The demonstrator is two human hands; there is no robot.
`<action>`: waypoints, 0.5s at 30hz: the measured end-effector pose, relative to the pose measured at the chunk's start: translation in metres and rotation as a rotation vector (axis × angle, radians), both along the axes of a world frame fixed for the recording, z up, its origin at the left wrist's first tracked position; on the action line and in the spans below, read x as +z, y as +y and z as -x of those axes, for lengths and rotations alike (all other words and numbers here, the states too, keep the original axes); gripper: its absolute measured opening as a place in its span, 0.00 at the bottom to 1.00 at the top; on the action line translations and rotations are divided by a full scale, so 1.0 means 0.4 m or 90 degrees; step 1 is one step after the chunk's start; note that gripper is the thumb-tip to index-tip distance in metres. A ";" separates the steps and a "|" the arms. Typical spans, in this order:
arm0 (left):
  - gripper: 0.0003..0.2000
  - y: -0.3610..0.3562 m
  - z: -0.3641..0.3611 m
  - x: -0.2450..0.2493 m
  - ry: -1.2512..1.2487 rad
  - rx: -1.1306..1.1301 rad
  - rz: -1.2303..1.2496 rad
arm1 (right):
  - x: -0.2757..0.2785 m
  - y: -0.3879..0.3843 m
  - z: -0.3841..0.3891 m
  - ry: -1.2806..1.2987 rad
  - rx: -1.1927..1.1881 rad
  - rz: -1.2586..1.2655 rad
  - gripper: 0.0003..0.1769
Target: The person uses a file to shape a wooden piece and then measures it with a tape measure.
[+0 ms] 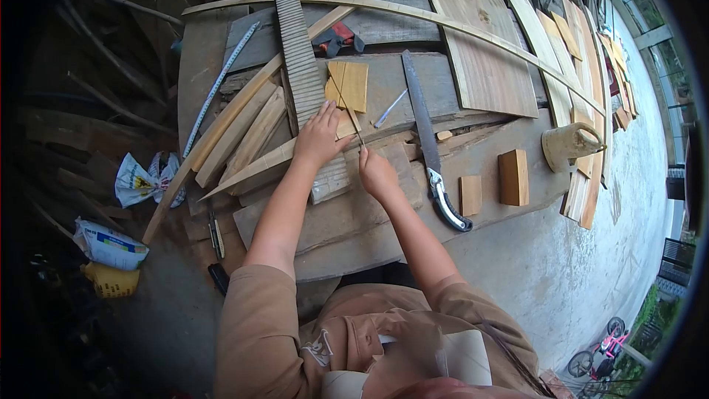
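Note:
My left hand [319, 139] presses down over a narrow wooden strip [269, 159], thumb on the near side and fingers on the far side. The strip lies slanted across the bench, its far end beside a ridged wooden slat [299, 52]. My right hand [378, 175] is closed round the near end of a thin dark rod [350, 109], like a slim file. This rod crosses the strip's end just right of my left fingers and reaches over a square yellowish wooden block [348, 86]. Whether the rod has a handle is hidden in my right fist.
A handsaw [421, 111] and a pen [390, 109] lie right of my hands. Two small blocks [513, 177] and a plastic jug [565, 146] stand farther right. Long battens, a wide board [484, 44], red-and-black pliers-like tool [338, 39], tape measure [221, 85] and utility knife [216, 235] surround the work.

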State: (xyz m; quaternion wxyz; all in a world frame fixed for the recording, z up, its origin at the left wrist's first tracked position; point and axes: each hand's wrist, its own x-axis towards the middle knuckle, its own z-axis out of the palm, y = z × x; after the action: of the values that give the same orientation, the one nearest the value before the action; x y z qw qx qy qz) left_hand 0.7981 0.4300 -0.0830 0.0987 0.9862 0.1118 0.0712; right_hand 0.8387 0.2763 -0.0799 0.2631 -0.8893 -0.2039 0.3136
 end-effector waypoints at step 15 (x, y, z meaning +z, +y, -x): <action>0.31 0.003 0.002 -0.002 -0.012 -0.003 -0.009 | 0.022 -0.155 0.050 0.019 0.054 0.026 0.25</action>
State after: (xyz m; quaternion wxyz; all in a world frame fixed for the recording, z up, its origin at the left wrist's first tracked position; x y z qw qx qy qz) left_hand 0.7973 0.4312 -0.0838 0.0932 0.9864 0.1084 0.0810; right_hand 0.8186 0.2142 -0.0712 0.2341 -0.8803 -0.2312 0.3418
